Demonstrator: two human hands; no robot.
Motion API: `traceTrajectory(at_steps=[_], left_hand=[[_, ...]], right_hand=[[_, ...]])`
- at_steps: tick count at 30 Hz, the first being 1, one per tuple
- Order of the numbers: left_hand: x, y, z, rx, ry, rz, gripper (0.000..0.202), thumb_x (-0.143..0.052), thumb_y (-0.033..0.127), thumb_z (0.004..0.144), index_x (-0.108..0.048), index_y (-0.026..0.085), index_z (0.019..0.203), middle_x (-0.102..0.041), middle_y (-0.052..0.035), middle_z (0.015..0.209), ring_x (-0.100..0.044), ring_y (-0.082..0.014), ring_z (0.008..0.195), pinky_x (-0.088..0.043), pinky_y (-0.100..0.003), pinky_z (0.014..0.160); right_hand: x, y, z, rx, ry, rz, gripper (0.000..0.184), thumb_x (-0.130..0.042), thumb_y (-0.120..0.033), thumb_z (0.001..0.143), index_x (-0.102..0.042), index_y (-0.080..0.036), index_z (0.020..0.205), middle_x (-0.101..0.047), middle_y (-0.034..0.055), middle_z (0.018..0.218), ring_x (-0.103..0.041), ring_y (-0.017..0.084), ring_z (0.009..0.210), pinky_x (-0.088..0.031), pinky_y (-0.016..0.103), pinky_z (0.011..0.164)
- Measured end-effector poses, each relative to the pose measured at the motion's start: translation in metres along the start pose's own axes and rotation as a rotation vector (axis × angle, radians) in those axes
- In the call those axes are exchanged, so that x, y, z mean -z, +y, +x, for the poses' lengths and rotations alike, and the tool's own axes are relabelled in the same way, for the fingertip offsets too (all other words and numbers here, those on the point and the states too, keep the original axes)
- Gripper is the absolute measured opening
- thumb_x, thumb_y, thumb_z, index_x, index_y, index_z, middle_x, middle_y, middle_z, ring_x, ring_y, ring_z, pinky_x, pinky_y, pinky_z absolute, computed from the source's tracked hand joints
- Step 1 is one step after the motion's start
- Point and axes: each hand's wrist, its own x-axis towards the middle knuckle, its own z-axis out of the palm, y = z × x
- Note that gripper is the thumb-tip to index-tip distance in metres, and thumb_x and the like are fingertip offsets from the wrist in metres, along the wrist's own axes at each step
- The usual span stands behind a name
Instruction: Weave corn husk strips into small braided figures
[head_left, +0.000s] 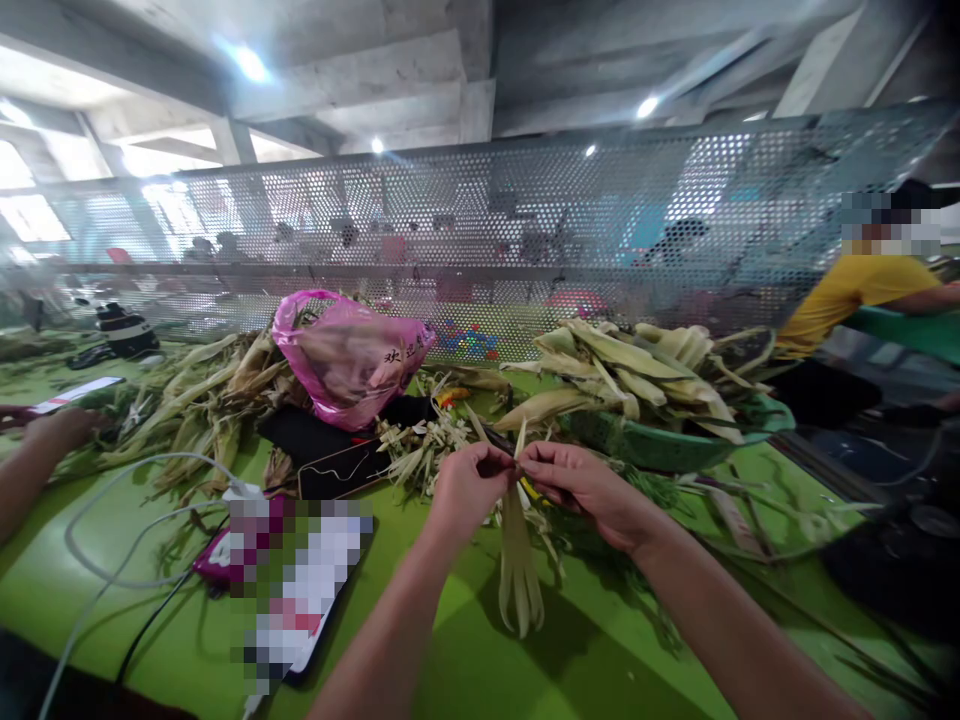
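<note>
Between my two hands hangs a bunch of pale corn husk strips (519,575), pinched at its top, with the looped lower ends dangling above the green table. My left hand (471,485) is closed, thumb and forefinger pressed on the husk from the left. From the right, my right hand (574,485) pinches the same spot, its fingertips touching or almost touching those of the left. A pointed husk end sticks up above the fingers. Behind my hands lies a heap of small husk pieces (424,455).
A green basket (667,450) piled with corn husks (637,370) stands right. A pink plastic bag (352,360) and more husks (202,400) lie left. Nearer are a phone (311,590), a purple power bank (240,545) and cables. Another person's hand (60,435) is far left; a person in yellow (847,295) sits right.
</note>
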Motion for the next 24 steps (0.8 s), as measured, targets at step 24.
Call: traceTrajectory(at_steps=[24], left_hand=[[0.006,0.002,0.001,0.215,-0.034,-0.513,0.033,-0.083,0.036,0.056,-0.066,0.013,0.072,-0.059,0.0013,0.063,-0.049,-0.0062,0.057,-0.039,-0.019,0.058]], right_hand=[[0.012,0.013,0.012,0.44,0.318,-0.302,0.011,-0.062,-0.02,0.07,-0.068,-0.021,0.079,-0.061,0.0024,0.084,-0.058,0.019,0.082,-0.045,0.033,0.08]])
